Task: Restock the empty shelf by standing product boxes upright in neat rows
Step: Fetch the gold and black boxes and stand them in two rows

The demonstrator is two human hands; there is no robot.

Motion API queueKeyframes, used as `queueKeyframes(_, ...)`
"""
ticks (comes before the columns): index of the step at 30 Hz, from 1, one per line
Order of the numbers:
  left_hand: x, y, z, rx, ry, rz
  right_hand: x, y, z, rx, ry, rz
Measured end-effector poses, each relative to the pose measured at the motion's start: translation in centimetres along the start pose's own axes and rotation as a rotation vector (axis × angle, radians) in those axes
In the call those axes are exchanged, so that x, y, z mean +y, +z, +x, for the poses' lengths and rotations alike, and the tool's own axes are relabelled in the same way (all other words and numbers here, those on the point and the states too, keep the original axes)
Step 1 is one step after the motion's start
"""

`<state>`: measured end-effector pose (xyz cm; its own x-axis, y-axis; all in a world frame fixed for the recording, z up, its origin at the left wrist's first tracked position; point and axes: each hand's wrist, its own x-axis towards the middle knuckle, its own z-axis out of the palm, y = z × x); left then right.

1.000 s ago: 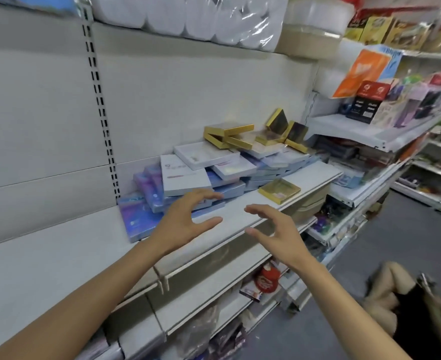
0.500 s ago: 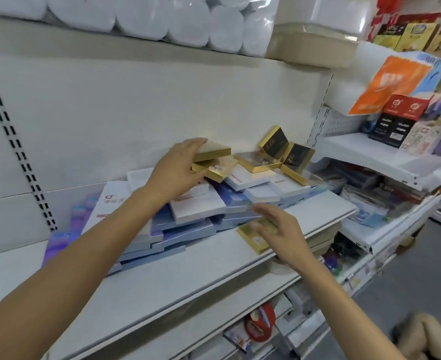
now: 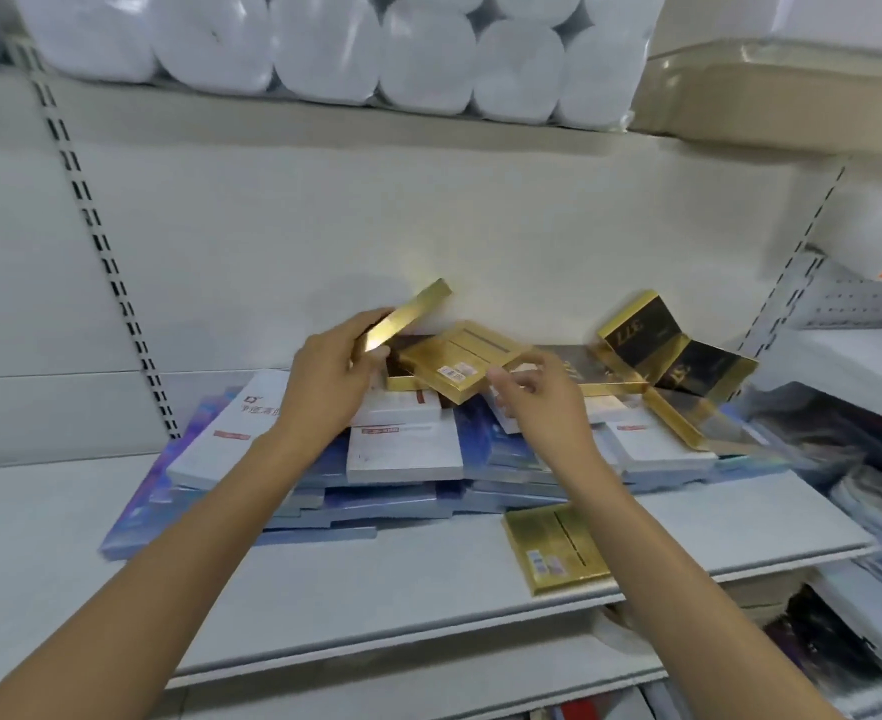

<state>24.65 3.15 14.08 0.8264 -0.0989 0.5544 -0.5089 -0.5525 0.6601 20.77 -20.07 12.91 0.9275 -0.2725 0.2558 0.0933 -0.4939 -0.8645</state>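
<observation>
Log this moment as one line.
left hand: grips tilted gold box | right hand: touching flat gold box | no boxes stood in rows yet
</observation>
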Motion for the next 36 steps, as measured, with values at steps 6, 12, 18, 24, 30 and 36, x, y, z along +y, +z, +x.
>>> queueKeyframes(6, 0.2, -1.7, -1.2, 0.158, -0.169, -0.381, -0.5, 0.3, 2.0, -0.072, 0.257, 0.364)
queueKeyframes(12, -0.1, -3.2, -3.3, 0.212, -0.472, -0.729, -0.6, -0.1, 0.7, -0.099, 0.167, 0.645)
queueKeyframes(18, -0.4, -4.8, -6.9, 0.233, -0.583, -0.824, -3.3, 1.3, -0.9, -0.171, 0.138, 0.783)
queueKeyframes(24, 0.4, -6.5, -11.9, 0.225, -0.592, -0.821, -5.1, 7.1, -3.4, -0.281, -0.107, 0.609)
queueKeyframes(30, 0.0, -10.5, -15.8, 0.324, -0.598, -0.8, -8.1, 13.8, -8.3, -0.351, -0.344, 0.346)
queueKeyframes(36, -0.9, -15.7, -19.5, 0.358, -0.422, -0.579, -13.5, 19.1, -14.3, -0.719, -0.206, 0.41)
